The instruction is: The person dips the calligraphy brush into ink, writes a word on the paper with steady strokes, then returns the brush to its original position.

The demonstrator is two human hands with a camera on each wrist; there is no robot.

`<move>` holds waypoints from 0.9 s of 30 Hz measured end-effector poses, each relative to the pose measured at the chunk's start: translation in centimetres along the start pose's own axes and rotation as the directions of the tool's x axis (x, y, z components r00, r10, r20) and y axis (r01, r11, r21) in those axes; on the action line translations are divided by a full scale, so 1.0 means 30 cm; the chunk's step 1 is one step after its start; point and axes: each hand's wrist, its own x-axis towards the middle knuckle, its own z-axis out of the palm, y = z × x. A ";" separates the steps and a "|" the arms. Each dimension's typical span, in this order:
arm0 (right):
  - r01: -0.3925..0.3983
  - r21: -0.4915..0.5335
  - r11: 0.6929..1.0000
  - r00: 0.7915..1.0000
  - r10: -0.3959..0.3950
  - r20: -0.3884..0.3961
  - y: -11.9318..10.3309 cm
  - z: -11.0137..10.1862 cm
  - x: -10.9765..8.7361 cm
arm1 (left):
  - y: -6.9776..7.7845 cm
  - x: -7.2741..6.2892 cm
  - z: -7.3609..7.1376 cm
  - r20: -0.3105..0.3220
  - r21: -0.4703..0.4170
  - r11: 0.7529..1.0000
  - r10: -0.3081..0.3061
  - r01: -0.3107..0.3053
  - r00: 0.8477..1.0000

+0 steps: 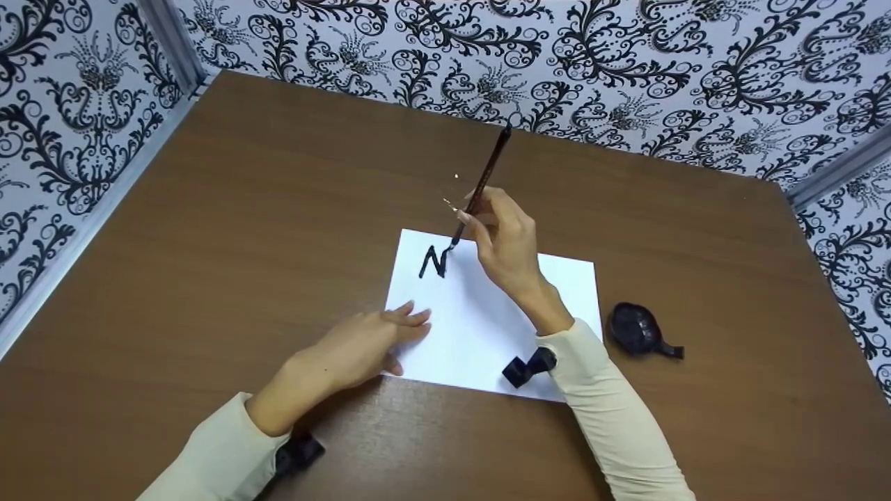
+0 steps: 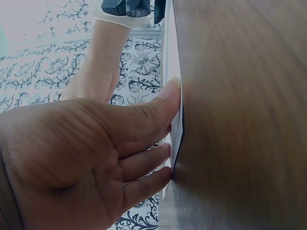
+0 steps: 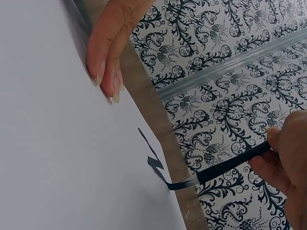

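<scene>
A white sheet of paper [image 1: 459, 334] lies on the brown table, with a black zigzag stroke [image 1: 433, 263] near its top left. My right hand [image 1: 508, 243] pinches a dark paintbrush [image 1: 489, 167] between thumb and fingers, its handle leaning up and away. The brush's dark tip meets the end of the stroke, as the right wrist view shows at the bristles [image 3: 184, 184]. With fingers spread, my left hand [image 1: 358, 344] rests on the paper's left edge. In the left wrist view its thumb [image 2: 148, 111] and fingertips press along that edge.
To the right of the paper sits a small black dish [image 1: 635, 328] with a short handle. The brown table [image 1: 243, 243] reaches back to a wall [image 1: 473, 56] with black floral patterning. Dark camera mounts [image 1: 529, 367] are on both wrists.
</scene>
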 end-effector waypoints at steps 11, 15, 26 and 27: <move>-0.010 0.020 1.000 0.996 0.011 -0.088 -0.003 -0.011 0.001 | -0.004 0.001 0.001 -0.005 0.009 1.000 0.015 -0.015 1.000; -0.046 0.048 0.998 0.988 0.053 -0.145 -0.012 -0.028 -0.006 | -0.005 0.000 0.004 -0.004 -0.006 1.000 0.011 -0.011 1.000; -0.115 0.036 0.993 0.981 0.119 -0.155 -0.004 -0.054 -0.038 | -0.003 -0.002 -0.002 0.002 -0.029 1.000 0.006 -0.006 1.000; -0.111 0.039 0.993 0.981 0.115 -0.157 -0.002 -0.053 -0.038 | -0.003 -0.002 -0.002 0.004 -0.030 1.000 0.005 -0.005 1.000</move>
